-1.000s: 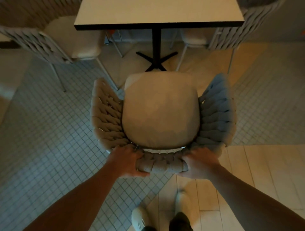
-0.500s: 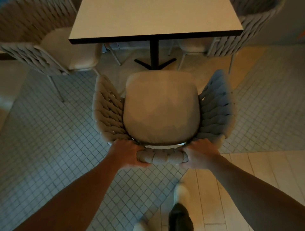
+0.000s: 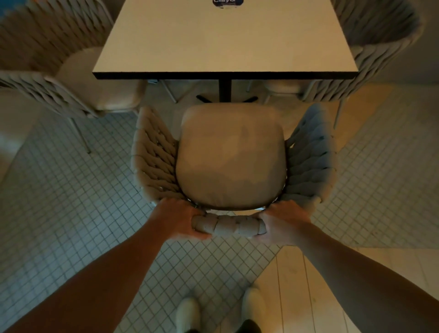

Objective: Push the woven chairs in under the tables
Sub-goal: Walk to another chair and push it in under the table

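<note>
A woven chair (image 3: 231,164) with a beige seat cushion stands in front of me, facing a square white table (image 3: 223,38) on a black central post. The front of its seat lies just short of the table's near edge. My left hand (image 3: 179,219) grips the left end of the chair's woven backrest top. My right hand (image 3: 282,222) grips the right end of the same rail, fingers curled round it.
Two more woven chairs stand at the table, one on the left (image 3: 59,78) and one on the right (image 3: 370,59). A dark label (image 3: 227,2) lies at the table's far edge. The floor is small grey tiles and pale planks. My shoes (image 3: 253,306) are below.
The chair has slid forward toward the table while both hands kept their grip on the backrest. I have stepped forward, and the table now looms nearer.
</note>
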### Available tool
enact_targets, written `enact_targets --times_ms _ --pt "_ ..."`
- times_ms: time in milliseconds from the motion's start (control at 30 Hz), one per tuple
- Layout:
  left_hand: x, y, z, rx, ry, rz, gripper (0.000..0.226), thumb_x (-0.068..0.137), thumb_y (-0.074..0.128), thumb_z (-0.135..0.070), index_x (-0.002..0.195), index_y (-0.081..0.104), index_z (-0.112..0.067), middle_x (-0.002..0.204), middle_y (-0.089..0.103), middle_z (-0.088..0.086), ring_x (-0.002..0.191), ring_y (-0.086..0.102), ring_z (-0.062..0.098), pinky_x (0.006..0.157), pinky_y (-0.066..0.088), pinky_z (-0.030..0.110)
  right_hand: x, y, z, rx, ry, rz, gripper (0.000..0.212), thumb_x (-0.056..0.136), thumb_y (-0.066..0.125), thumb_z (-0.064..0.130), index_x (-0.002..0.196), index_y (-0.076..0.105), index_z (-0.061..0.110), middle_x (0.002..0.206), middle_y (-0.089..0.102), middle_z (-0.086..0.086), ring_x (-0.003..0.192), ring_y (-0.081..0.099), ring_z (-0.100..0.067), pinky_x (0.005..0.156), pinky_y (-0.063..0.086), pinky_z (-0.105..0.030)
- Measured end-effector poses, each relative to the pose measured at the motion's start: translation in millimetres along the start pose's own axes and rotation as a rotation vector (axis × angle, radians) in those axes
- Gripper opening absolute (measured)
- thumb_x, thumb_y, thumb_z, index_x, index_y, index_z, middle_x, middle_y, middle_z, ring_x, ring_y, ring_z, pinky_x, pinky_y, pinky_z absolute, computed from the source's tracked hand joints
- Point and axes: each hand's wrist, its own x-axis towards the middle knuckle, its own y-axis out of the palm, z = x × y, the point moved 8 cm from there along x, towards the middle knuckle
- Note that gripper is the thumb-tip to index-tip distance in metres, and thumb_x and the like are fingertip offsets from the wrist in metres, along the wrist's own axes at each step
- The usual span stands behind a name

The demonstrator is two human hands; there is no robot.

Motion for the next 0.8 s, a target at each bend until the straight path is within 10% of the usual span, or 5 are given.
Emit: enact_targets --times_ms 800 --pt "1.0 6.2 6.3 0.144 0.134 0.000 0.100 0.061 0.016 -0.102 0.136 0.056 -0.048 0.124 0.070 -0.019 0.115 0.064 0.014 0.098 0.049 0.036 7.9 18.8 7.0 -0.036 0.030 -0.073 0.072 0.065 0.036 0.087 0.113 0.066 0.042 0.084 0.070 0.013 0.084 0.064 -0.013 0.068 0.042 -0.027"
